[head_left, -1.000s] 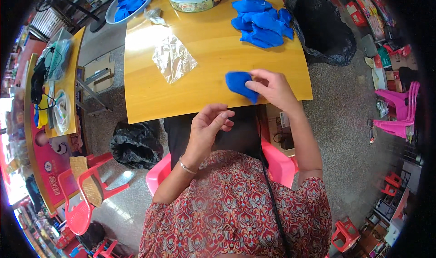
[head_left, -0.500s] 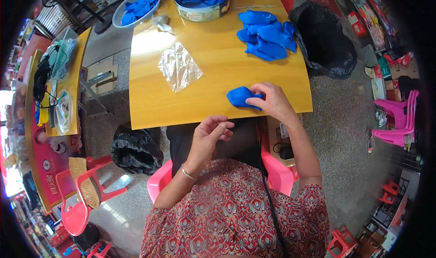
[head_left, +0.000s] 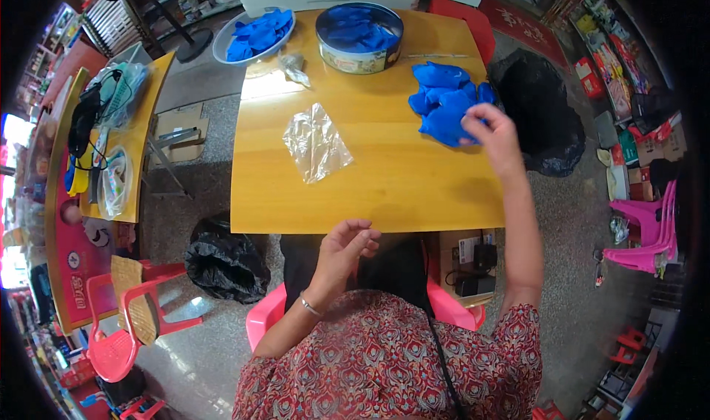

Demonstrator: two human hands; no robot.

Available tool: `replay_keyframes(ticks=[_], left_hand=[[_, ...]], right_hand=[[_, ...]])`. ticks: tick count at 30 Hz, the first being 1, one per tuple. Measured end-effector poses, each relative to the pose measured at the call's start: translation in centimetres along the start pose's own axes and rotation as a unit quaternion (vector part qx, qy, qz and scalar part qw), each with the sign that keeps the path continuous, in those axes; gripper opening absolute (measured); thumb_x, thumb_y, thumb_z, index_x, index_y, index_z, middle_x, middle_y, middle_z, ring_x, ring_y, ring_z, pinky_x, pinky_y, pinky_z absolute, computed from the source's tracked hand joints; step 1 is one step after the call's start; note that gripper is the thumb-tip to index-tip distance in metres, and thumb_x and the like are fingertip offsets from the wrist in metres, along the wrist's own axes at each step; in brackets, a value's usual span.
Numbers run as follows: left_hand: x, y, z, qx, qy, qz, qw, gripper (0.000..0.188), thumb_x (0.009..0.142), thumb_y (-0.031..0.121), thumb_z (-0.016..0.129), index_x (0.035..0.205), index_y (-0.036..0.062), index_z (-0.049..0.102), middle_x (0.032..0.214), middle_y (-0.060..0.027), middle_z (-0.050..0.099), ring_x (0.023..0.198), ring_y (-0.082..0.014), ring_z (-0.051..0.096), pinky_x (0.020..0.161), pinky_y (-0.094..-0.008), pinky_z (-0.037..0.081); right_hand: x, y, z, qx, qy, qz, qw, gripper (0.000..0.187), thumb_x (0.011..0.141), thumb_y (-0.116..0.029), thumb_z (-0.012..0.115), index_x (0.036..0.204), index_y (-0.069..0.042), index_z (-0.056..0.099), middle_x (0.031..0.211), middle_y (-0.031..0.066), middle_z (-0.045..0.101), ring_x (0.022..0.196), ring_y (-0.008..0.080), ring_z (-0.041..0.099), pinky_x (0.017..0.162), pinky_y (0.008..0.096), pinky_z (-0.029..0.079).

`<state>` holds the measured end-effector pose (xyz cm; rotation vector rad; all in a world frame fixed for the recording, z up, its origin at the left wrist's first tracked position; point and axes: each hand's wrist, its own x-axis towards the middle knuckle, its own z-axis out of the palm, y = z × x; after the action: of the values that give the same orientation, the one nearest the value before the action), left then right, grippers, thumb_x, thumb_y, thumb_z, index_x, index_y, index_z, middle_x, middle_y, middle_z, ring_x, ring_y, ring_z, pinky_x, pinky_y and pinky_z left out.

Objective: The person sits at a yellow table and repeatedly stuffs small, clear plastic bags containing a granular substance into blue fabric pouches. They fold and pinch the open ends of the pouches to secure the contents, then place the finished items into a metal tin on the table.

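Note:
My right hand (head_left: 494,139) is at the near right edge of a pile of soft blue glove-like bundles (head_left: 446,113) on the right of the yellow table. Its thumb and fingers are a little apart at the pile, and nothing is seen gripped in them. In front of the table's near edge, my left hand (head_left: 345,246) hangs with fingers loosely bent and apart, holding nothing. A clear plastic bag (head_left: 318,145) lies flat left of the table's middle.
At the back stand a round tin (head_left: 362,63) and a white bowl (head_left: 220,50), both holding blue pieces. A small knotted bag (head_left: 294,68) lies between them. Black bin bags flank the table, one at the right (head_left: 547,157) and one at the lower left (head_left: 225,264).
My right hand has carried the blue bundle from the table's front to the pile at the right and loosened on it. My left hand stays nearly still. The view has shifted.

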<state>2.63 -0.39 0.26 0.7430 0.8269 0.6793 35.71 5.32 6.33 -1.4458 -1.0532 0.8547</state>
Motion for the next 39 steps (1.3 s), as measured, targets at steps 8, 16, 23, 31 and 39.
replay_keyframes(ticks=[8,16,23,31,39], left_hand=[[0.3,1.0,0.3,0.012,0.008,0.008,1.000,0.025,0.093,0.014,0.058,0.114,0.0007,0.054,0.100,-0.0120,0.065,0.084,-0.0145,0.062,0.075,-0.0265,0.051],[0.7,1.4,-0.2,0.005,0.017,0.017,1.000,0.025,0.093,0.011,0.057,0.115,0.0020,0.054,0.101,-0.0100,0.065,0.085,-0.0133,0.062,0.076,-0.0256,0.051],[0.0,2.8,0.5,-0.020,0.017,0.004,1.000,0.023,0.093,0.009,0.056,0.115,0.0013,0.054,0.102,-0.0105,0.064,0.087,-0.0135,0.061,0.078,-0.0260,0.050],[-0.1,3.3,-1.3,-0.038,0.023,0.025,0.999,0.022,0.093,0.007,0.055,0.115,0.0010,0.054,0.103,-0.0105,0.064,0.088,-0.0137,0.061,0.081,-0.0261,0.050],[0.6,3.4,-1.1,-0.064,0.025,0.038,0.997,0.022,0.093,0.007,0.055,0.114,0.0003,0.055,0.102,-0.0110,0.064,0.087,-0.0140,0.061,0.080,-0.0273,0.050]], right_hand=[[10.3,6.2,-5.7,-0.553,0.076,-0.077,0.826,0.022,0.084,-0.026,0.066,0.098,-0.010,0.067,0.099,0.0086,0.065,0.092,0.0271,0.062,0.079,0.0443,0.048],[10.4,-0.6,3.2,-0.382,0.042,-0.338,0.859,0.014,0.081,-0.014,0.065,0.091,-0.005,0.067,0.096,0.0107,0.065,0.094,0.0289,0.060,0.083,0.0369,0.047],[20.4,0.4,13.2,-0.401,-0.032,-0.337,0.851,0.021,0.080,-0.020,0.067,0.096,-0.007,0.067,0.101,0.0108,0.065,0.096,0.0295,0.060,0.082,0.0382,0.048],[26.4,1.9,17.9,-0.626,-0.056,-0.178,0.757,0.024,0.080,-0.030,0.066,0.099,-0.018,0.070,0.100,0.0104,0.067,0.099,0.0293,0.062,0.085,0.0489,0.048],[22.8,-2.4,11.3,-0.041,-0.127,-0.029,0.991,0.024,0.089,-0.025,0.060,0.103,-0.007,0.066,0.092,0.0040,0.068,0.079,0.0144,0.064,0.072,0.0311,0.052]])
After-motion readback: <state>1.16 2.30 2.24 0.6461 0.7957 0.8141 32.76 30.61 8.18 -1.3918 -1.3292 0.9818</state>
